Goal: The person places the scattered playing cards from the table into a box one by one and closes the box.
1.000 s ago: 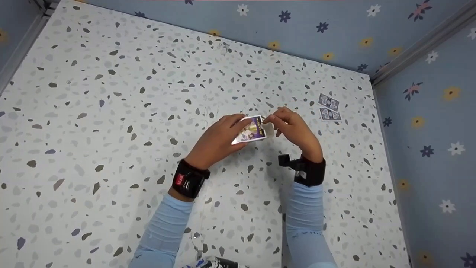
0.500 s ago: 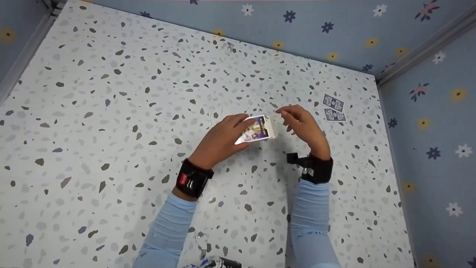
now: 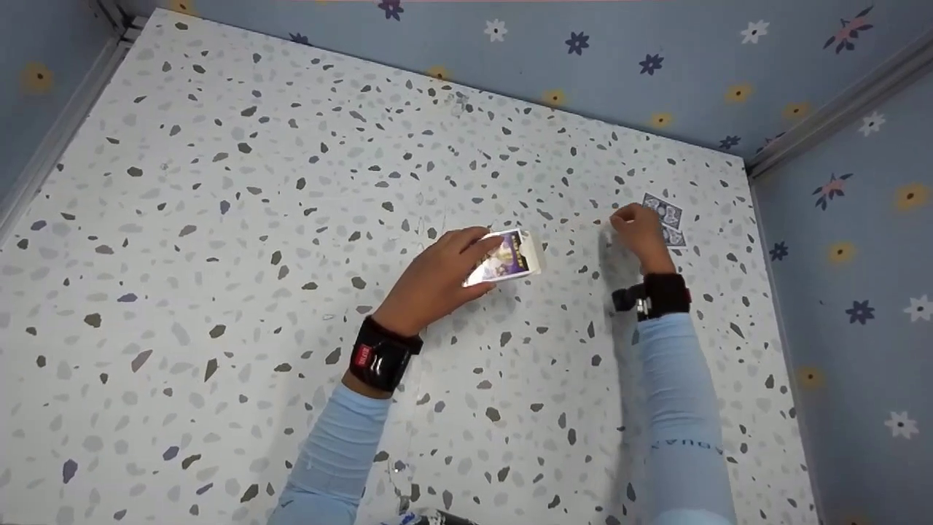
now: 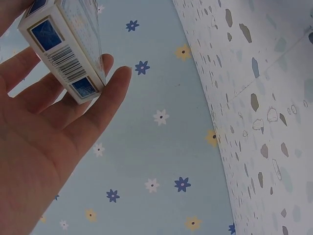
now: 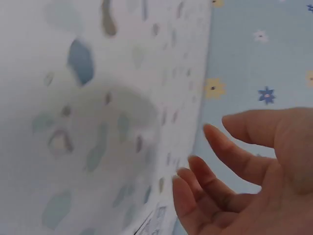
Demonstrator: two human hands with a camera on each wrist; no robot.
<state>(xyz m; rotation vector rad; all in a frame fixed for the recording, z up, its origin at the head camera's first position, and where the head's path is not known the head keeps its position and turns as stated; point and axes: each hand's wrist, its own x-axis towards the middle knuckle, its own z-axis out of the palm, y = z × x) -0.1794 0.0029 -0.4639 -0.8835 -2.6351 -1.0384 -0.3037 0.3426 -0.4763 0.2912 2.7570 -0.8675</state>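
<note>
My left hand (image 3: 441, 273) grips a small playing-card box (image 3: 503, 259), fingers along one edge and thumb along the other. The box has a purple and yellow picture face, and a pale flap stands out at its right end. In the left wrist view the box's white end (image 4: 66, 61) shows blue panels and a barcode. My right hand (image 5: 239, 181) holds nothing; its fingers are loosely bent, with thumb and forefinger apart. In the head view it overlaps two patterned playing cards (image 3: 665, 210) lying back side up, partly hiding the nearer one.
The white speckled tabletop (image 3: 291, 182) reaches to a blue flowered wall (image 3: 510, 44) at the back and another at the right. A small clear scrap (image 3: 458, 100) lies near the back edge.
My right hand has left the box's flap end and moved right to the two cards. My left hand keeps its grip on the box. The whole view has shifted slightly.
</note>
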